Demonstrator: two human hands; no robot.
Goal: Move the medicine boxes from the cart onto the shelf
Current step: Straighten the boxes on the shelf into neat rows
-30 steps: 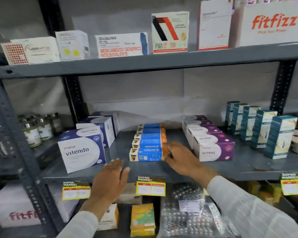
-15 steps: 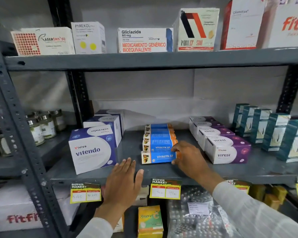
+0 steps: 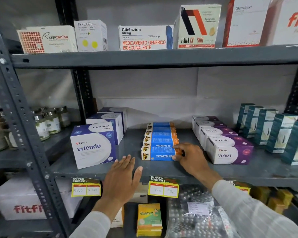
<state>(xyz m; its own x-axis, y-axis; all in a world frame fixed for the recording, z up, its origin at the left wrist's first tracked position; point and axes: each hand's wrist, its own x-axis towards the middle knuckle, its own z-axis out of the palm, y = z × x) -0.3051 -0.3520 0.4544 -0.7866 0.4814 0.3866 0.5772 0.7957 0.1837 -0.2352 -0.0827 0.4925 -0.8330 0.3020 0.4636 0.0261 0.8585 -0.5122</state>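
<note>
- Fingers (image 3: 176, 148) of the right hand (image 3: 191, 158) are curling round the orange right end of the front Vivalyn EF box (image 3: 157, 153), thumb under, gripping it.
- That box, long and narrow, blue with white lettering, is lying flat at the front of a row of like boxes (image 3: 160, 134) on the grey shelf (image 3: 162, 170).
- The left hand (image 3: 123, 179) is hovering spread and empty, just left of the box, at the shelf's front edge.

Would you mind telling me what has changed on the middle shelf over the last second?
Very little. The right hand stays on the orange end of the front Vivalyn box, squaring it with its row. The left hand still rests flat, empty, at the shelf edge. The Vitendo box and Virest box have not moved; only the camera has shifted.
</note>
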